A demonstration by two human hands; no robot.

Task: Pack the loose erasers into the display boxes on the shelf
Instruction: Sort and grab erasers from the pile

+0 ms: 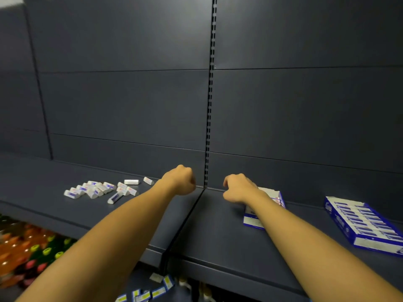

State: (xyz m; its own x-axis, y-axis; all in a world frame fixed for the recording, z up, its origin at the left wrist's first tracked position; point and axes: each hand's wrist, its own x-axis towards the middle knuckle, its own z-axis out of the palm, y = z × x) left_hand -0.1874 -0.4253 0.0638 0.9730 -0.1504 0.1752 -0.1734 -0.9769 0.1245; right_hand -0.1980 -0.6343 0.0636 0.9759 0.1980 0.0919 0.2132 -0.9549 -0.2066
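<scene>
A: How far along is the packing?

B: Partly done, I judge. The blue-and-white cardboard display box (364,225), well to the right of the right hand (238,188), looks filled with rows of wrapped erasers. A second blue-and-white display box (253,221) lies just under that forearm; how full it is I cannot tell, the arm hides most of it.

A: And what is left?

B: The heap of loose white erasers in blue-printed wrappers (100,189) lies on the dark grey metal shelf (218,236), to the left of the left hand (182,179), none in a box.

A: Are the hands carrying any?

B: The left grip is curled into a fist; whether an eraser is inside, I cannot tell. The right grip hangs loosely curled, holding nothing visible.
</scene>
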